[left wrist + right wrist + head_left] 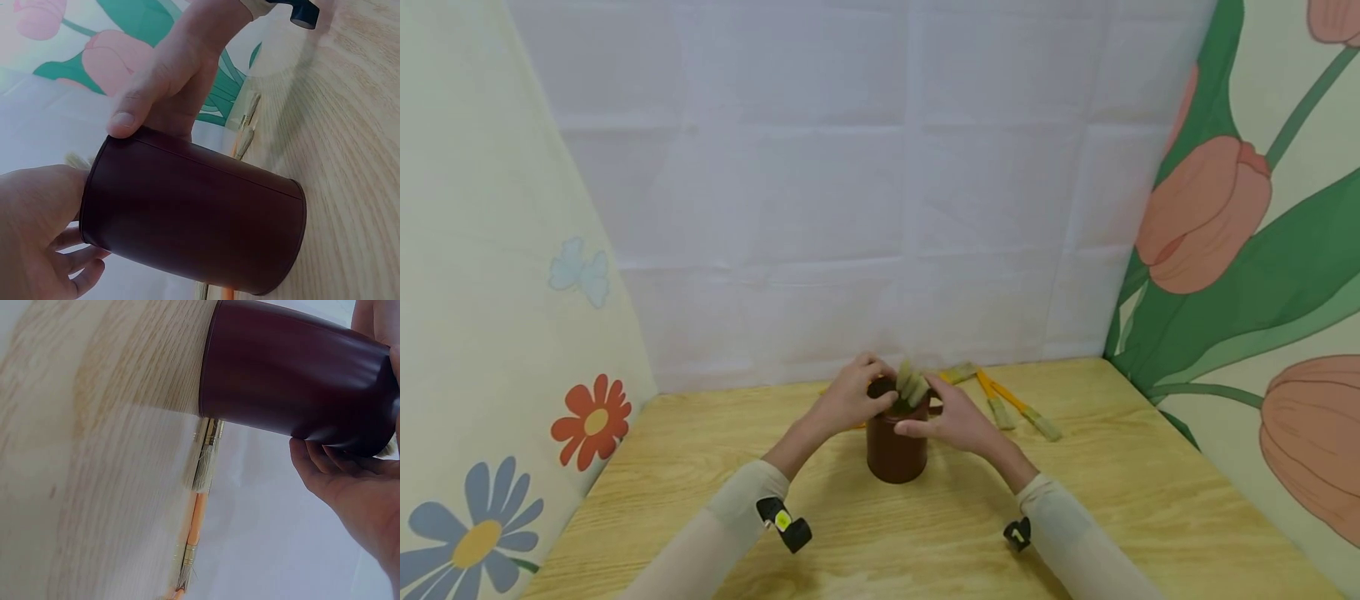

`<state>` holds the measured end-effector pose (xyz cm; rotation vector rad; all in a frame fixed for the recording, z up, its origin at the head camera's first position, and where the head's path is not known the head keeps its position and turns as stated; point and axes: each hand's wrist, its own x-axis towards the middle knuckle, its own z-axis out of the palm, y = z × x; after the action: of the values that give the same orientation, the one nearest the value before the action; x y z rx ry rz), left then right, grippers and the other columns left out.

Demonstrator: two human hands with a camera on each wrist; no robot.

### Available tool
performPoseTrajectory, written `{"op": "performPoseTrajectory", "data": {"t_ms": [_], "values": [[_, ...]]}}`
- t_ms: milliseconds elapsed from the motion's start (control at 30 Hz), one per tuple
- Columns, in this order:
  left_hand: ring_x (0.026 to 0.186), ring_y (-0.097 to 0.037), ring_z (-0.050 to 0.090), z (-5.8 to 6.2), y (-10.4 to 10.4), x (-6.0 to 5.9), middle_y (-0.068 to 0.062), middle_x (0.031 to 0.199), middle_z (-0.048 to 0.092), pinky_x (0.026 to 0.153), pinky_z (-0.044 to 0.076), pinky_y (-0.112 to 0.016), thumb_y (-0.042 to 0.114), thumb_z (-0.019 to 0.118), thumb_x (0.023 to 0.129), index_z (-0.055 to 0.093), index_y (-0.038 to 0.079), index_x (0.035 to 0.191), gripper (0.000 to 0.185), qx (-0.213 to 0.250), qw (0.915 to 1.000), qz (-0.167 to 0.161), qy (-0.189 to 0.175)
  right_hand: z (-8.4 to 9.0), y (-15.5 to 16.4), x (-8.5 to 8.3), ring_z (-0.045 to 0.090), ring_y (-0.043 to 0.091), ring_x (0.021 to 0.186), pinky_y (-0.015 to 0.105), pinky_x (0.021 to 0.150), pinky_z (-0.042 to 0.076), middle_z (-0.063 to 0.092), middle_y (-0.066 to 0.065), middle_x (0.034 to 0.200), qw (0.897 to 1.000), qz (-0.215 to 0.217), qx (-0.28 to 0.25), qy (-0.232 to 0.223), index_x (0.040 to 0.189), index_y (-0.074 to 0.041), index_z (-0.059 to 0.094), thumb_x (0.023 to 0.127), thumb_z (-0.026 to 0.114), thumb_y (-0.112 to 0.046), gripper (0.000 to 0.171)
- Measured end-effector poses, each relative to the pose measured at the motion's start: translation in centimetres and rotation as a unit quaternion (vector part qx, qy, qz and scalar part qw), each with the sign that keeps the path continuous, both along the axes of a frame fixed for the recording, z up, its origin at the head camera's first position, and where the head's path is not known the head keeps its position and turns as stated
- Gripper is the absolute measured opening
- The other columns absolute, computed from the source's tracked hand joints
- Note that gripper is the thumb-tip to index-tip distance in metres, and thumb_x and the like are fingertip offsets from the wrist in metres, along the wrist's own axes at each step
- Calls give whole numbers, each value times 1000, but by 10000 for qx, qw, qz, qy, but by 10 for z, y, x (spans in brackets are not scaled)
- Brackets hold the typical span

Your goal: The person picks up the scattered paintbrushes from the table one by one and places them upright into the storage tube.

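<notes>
Both hands (850, 398) (955, 421) grip brown cup's (895, 454) rim.

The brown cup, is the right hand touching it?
Touching. The left wrist view shows the right hand with its thumb pressed on the rim of the brown cup, no gap between them.

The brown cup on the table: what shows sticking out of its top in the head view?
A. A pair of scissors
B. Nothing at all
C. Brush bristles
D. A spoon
C. Pale bristles of brushes stand up out of the cup, between the left hand and the right hand at its rim; more brushes lie on the table behind it.
</notes>
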<state>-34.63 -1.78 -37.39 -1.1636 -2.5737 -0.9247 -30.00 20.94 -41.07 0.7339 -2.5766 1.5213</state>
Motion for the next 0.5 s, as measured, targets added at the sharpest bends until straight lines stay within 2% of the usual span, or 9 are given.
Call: {"op": "performPoseTrajectory", "data": {"t_ms": [267, 400, 500], "values": [[107, -23, 58, -1, -4, -3, -7, 123, 55, 85, 52, -39, 20, 71, 99, 68, 10, 123, 26, 137, 9997, -135, -118, 1, 0, 0, 55, 17, 125, 44, 98, 49, 48, -5, 147, 9999, 48, 65, 73, 154, -29, 41, 89, 81, -43, 78], [111, -23, 56, -4, -8, -8, -5, 123, 55, 88, 51, -42, 28, 68, 101, 67, 13, 126, 29, 308, 9986, -373, -227, 1, 0, 0, 56, 15, 123, 43, 96, 50, 50, -6, 145, 9999, 38, 88, 101, 153, -30, 41, 88, 81, -43, 77], [114, -18, 57, -9, -12, -15, -1, 126, 56, 91, 51, -42, 38, 62, 103, 66, 18, 129, 33, 603, 9963, -467, -406, 0, 0, -1, 56, 17, 123, 45, 96, 50, 51, -5, 145, 9999, 46, 78, 140, 154, -29, 41, 88, 81, -43, 78]]}}
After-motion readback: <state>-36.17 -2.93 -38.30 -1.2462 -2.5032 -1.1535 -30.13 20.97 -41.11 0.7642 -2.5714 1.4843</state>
